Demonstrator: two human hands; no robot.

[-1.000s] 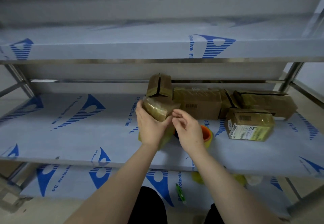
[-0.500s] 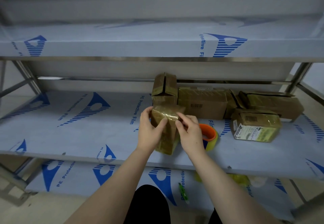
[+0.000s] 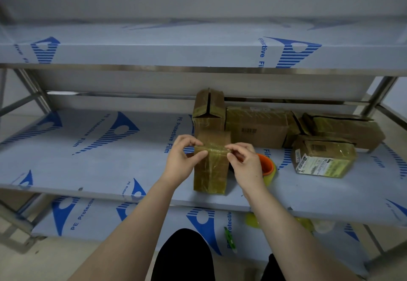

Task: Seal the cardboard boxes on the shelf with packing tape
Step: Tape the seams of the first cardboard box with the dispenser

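As left grip point(image 3: 179, 162) and right grip point(image 3: 247, 164) pinch its top, the box point(image 3: 211, 171) stands between.

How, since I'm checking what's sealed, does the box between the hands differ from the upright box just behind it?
The front box has its top closed under glossy tape; the rear box shows a dark gap between its top flaps. The left hand and right hand pinch the front box's top edge; no hand touches the rear box. Both are brown cardboard, upright on the same shelf.
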